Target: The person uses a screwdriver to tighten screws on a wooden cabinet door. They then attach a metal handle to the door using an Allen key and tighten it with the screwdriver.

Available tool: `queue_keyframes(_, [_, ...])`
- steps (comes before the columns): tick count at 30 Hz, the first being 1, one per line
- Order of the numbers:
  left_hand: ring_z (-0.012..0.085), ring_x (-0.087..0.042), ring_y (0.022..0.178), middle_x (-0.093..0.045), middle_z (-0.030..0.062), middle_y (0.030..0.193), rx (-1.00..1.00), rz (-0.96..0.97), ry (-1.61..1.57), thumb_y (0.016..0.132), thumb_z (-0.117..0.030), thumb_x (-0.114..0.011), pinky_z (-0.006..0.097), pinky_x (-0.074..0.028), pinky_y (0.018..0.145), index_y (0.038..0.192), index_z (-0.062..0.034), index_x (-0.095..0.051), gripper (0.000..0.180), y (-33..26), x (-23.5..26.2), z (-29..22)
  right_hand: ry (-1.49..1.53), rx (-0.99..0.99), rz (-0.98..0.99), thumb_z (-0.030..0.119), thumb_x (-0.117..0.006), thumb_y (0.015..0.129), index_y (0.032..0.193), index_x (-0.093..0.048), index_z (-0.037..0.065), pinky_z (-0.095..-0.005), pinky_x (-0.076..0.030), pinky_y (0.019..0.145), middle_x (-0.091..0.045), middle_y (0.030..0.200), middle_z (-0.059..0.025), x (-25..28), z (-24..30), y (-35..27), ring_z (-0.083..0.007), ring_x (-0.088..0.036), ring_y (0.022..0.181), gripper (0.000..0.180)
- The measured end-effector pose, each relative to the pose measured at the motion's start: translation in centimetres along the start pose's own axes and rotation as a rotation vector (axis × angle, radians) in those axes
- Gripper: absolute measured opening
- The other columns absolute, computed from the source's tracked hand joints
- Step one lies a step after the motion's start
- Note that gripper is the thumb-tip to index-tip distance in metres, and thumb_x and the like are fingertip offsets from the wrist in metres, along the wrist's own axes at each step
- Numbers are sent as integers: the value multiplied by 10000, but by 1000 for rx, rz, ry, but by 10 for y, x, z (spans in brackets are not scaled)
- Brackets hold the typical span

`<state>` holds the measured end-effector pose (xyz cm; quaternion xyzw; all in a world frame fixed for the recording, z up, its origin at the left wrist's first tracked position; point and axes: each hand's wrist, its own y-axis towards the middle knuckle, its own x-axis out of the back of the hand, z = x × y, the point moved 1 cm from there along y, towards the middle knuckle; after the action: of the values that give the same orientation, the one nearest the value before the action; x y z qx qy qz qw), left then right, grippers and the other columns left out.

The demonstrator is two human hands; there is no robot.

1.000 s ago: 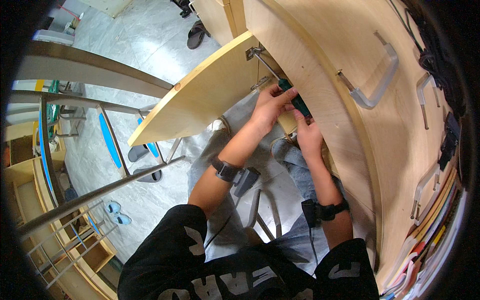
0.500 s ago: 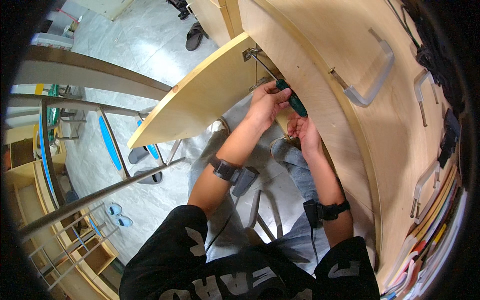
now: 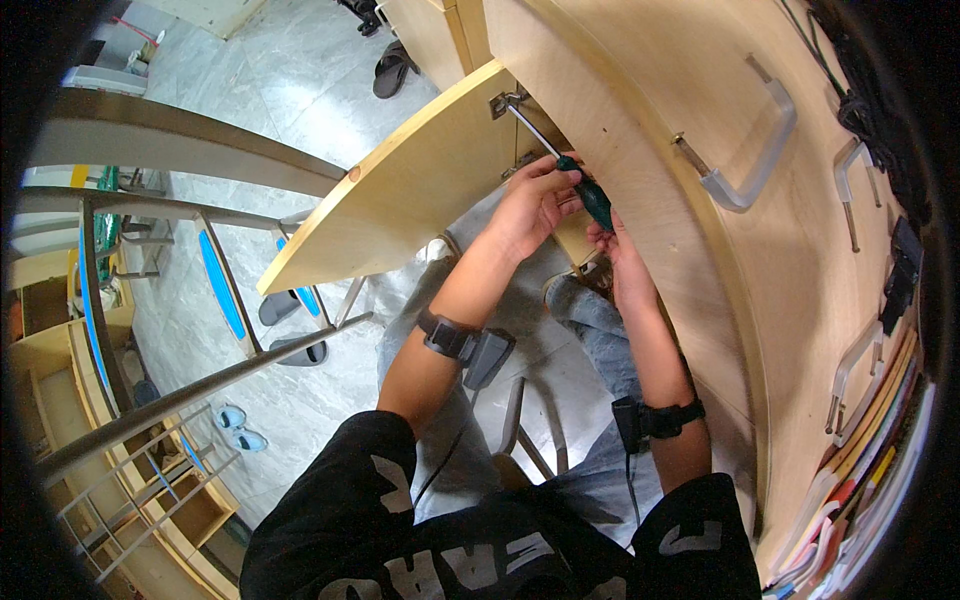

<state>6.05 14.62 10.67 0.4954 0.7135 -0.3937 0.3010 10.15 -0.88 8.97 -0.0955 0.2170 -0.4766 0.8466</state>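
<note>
A screwdriver [image 3: 596,202] with a dark green handle and a thin metal shaft points up and left. Its tip meets the metal hinge [image 3: 501,104] at the top corner of an open wooden cabinet door [image 3: 385,185]. My left hand [image 3: 533,208] is closed around the front of the handle, close to the shaft. At the butt end of the handle, my right hand [image 3: 627,262] has its fingers curled in against it, partly hidden. Lower on the door's inner edge, a second hinge [image 3: 518,165] is partly covered by my left hand.
On the wooden desktop [image 3: 690,150] to my right are a grey metal handle [image 3: 755,165] with screws and more handles beyond it. A row of books [image 3: 850,480] stands at the lower right. Metal ladder rails [image 3: 200,370] run along the left. Slippers [image 3: 395,70] lie on the tiled floor.
My right hand has come up to the end of the screwdriver handle, its fingers now against it. The left hand keeps its hold, and the tip stays at the hinge.
</note>
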Motion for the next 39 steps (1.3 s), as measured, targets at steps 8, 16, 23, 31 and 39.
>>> queue_keyframes(8, [137, -593, 759, -617, 56, 902, 6, -135, 216, 860, -165, -623, 268, -511, 651, 982, -16, -565, 201, 0, -3, 7, -509, 348, -170, 348, -600, 874, 1156, -540, -35, -314, -368, 939, -563, 1175, -142, -15, 25, -20, -252, -516, 1070, 479])
queue_keyframes(16, [157, -598, 723, -623, 82, 904, -39, -140, 194, 901, -125, -546, 270, -510, 616, 1027, 12, -553, 186, -2, -13, 9, -788, 626, -213, 265, -655, 835, 1088, -577, -35, -338, -407, 897, -608, 1088, -150, -18, 29, -19, -280, -556, 1010, 400])
queue_keyframes(23, [199, -599, 892, -613, 97, 987, -34, -63, 129, 887, -29, -512, 325, -501, 753, 1057, 37, -544, 185, -1, -2, 0, -172, 249, -89, 381, -510, 901, 981, -588, 9, -255, -423, 699, -611, 899, -110, -7, 10, -9, -159, -554, 773, 389])
queue_keyframes(31, [216, -592, 922, -607, 112, 985, -55, 11, 89, 860, 65, -466, 328, -497, 807, 1096, 29, -514, 243, -4, -2, -6, 53, -170, 140, 443, -365, 949, 889, -566, 50, -190, -363, 565, -553, 684, -6, -6, 11, -15, -96, -477, 591, 445])
queue_keyframes(39, [172, -596, 879, -603, 78, 937, 2, -33, 100, 863, -70, -577, 314, -513, 762, 1037, 3, -536, 193, -5, -4, -7, -390, 118, -108, 379, -553, 897, 983, -594, 22, -250, -406, 740, -602, 851, -50, -5, 12, -11, -133, -540, 791, 369])
